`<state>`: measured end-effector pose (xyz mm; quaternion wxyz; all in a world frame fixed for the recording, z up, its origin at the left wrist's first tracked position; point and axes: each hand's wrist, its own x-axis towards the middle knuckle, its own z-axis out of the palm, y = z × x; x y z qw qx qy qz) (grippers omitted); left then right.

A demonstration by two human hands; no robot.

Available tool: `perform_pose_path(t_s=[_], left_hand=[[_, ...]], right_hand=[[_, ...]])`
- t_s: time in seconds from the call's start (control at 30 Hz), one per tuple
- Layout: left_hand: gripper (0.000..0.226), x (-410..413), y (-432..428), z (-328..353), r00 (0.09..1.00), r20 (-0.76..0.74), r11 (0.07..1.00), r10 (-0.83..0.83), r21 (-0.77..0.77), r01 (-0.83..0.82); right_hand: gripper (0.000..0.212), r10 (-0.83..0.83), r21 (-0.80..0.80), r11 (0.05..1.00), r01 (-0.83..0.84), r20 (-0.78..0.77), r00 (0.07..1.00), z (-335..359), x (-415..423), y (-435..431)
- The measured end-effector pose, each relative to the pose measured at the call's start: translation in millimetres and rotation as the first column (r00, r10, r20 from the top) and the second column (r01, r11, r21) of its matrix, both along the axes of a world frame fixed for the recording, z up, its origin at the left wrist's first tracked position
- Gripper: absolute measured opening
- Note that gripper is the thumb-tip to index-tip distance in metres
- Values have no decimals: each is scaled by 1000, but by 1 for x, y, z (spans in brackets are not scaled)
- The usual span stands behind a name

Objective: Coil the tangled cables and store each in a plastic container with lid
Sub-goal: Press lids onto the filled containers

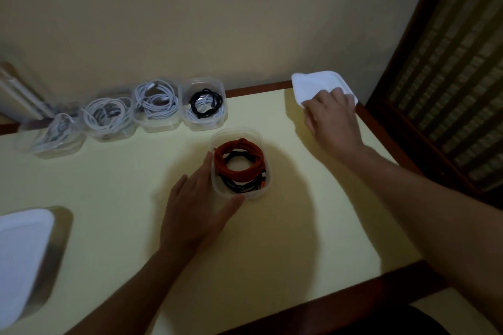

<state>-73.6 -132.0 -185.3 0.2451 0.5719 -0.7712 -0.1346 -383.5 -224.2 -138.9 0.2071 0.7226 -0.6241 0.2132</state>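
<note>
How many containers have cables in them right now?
5. Four line the back wall: far-left container, second container, third container, fourth container. The fifth container sits mid-table, against the left hand. Far left is blurry; more may hide off-frame.

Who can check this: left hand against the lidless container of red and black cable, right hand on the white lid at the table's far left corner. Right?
Wrong corner. The head view shows the right hand on the white lid at the table's far right corner. The rest holds: the left hand rests against the lidless container of red and black cable.
</note>
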Motion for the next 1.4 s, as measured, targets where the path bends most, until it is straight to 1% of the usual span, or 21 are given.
perform_pose_path(t_s=[0.1, 0.2, 0.33, 0.43, 0.5, 0.53, 0.6, 0.63, 0.67, 0.7, 0.77, 0.8, 0.83, 0.9, 0.97, 1.03, 1.07, 1.13, 1.2, 1.33, 1.4], left_hand=[[101, -1, 0, 0, 1000, 3, 1000, -3, -16, 3], [106, 0, 0, -1, 1000, 12, 1000, -3, -28, 4], [112, 0, -1, -3, 1000, 18, 999, 2, -50, -1], [112, -2, 1, -2, 999, 18, 998, 29, -51, -28], [111, 0, 0, -5, 999, 40, 998, 37, -56, -35], [109, 1, 0, -7, 998, 51, 998, 25, -63, -21], [107, 3, -3, -10, 999, 49, 998, -7, -67, 10], [107, 3, -4, -10, 999, 35, 997, -13, -69, 16], [106, 3, -5, -9, 1000, 19, 997, -13, -78, 14], [107, 2, -4, -8, 1000, 7, 996, -8, -92, 8], [109, 0, -3, -4, 1000, -8, 992, -3, -124, 2], [111, -1, -3, -3, 1000, -9, 990, -2, -141, 1], [112, -1, -3, -2, 1000, -7, 989, -2, -147, 1], [112, 0, -4, -2, 1000, -10, 990, -9, -142, 8], [111, 0, -4, -1, 999, -27, 990, -27, -139, 23], [109, 0, -4, -1, 999, -37, 990, -34, -139, 29], [109, 0, -3, -1, 999, -37, 989, -30, -143, 24], [109, -1, -3, -2, 999, -38, 989, -22, -149, 16], [110, -1, -3, -2, 999, -48, 988, -24, -157, 16], [111, 0, -4, -4, 998, -66, 988, -24, -151, 14], [108, 1, -3, -5, 998, -55, 988, -26, -153, 18]], right_hand=[[21, 155, -18, 988, -154, 109, 982, 2, 42, 31], [16, 285, 24, 955, -295, 196, 938, 2, 78, 58], [16, 400, -25, 915, -402, 175, 900, -7, 98, 77], [15, 452, -22, 890, -455, 174, 875, -12, 112, 84], [14, 509, -23, 859, -512, 147, 848, -12, 122, 87], [15, 540, -24, 840, -541, 123, 833, -13, 126, 88], [26, 568, -10, 822, -570, 97, 817, -14, 131, 89], [30, 561, -4, 826, -564, 112, 820, -14, 132, 89], [32, 527, 0, 845, -534, 161, 834, -14, 134, 90], [32, 455, 13, 882, -472, 239, 858, -11, 135, 89], [32, 211, 75, 963, -259, 390, 897, -5, 135, 84], [36, 86, 127, 980, -154, 430, 899, 0, 134, 80], [40, -11, 201, 976, -88, 447, 894, 2, 134, 75], [54, -112, 383, 922, -58, 408, 906, 0, 132, 64], [73, -93, 497, 864, -77, 308, 947, -5, 133, 55], [82, -23, 529, 842, -103, 225, 974, -7, 131, 49], [80, 19, 521, 845, -121, 197, 980, -6, 127, 46], [68, 83, 516, 840, -167, 184, 980, -2, 119, 43], [59, 97, 546, 817, -186, 187, 978, -1, 114, 44], [60, 91, 613, 774, -158, 139, 986, -8, 115, 46], [61, 75, 625, 766, -149, 143, 987, -9, 117, 46]])
